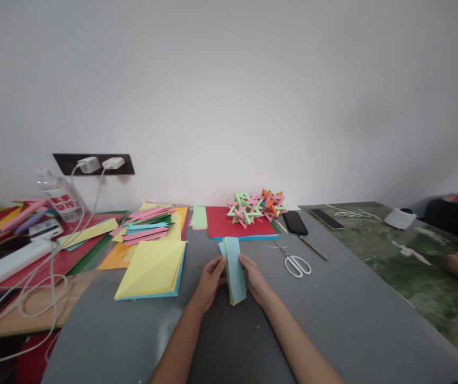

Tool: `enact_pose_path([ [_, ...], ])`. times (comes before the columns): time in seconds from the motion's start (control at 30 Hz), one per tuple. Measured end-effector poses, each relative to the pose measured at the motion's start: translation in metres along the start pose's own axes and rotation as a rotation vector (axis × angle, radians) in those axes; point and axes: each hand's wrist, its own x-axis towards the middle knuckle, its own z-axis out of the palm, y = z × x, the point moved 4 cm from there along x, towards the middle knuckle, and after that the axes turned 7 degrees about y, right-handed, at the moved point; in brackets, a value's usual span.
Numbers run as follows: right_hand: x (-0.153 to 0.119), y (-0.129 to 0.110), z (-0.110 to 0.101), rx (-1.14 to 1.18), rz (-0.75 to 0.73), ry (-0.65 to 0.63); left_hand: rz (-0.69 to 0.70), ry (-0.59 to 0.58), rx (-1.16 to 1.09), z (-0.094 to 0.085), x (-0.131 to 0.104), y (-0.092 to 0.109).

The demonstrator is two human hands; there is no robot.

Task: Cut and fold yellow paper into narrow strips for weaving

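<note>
Pale grey paint covers the big wall (229,96) that I see first from way over here, through the camera on the head. Below it is the table (328,320), darker grey and smooth. To the right I see a green surface (400,269) with white patches on it.

On the left part of the table sits a stack of yellow paper (152,264), and blue paper pokes out from under it. Back near the wall lies a red sheet (218,221), with blue peeking out along its front edge. Behind the yellow stack is a messy pile of thin strips (149,226) — pink, green and blue. Two spiky stars sit side by side near the wall: a green and pink star (246,209) and an orange and pink star (273,204).

Right in the middle, between the two hands, is a bundle of paper strips (234,272), light blue on top with yellow showing at the edge. I can't tell if it touches the table. The left hand (211,274) pinches its left edge with thumb and finger. The right hand (255,277) has its thumb on the right edge, up high — its other fingertips are hidden from me.

To the right lie white scissors (287,258), then a black phone (295,223) and a thin brown stick (313,248).
</note>
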Motion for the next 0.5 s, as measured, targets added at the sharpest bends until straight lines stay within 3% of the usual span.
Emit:
enact_pose_path([
  [0.13,-0.001,-0.001,0.004,0.069,0.031,-0.051,0.002,0.008,0.006,0.0,0.0,-0.001],
  [0.33,-0.011,0.0,0.011,0.092,0.306,-0.153,0.03,0.065,0.034,0.0,0.001,-0.001],
  [0.5,-0.013,0.0,0.012,0.143,0.353,-0.202,0.052,0.13,-0.03,-0.004,0.005,-0.008],
])
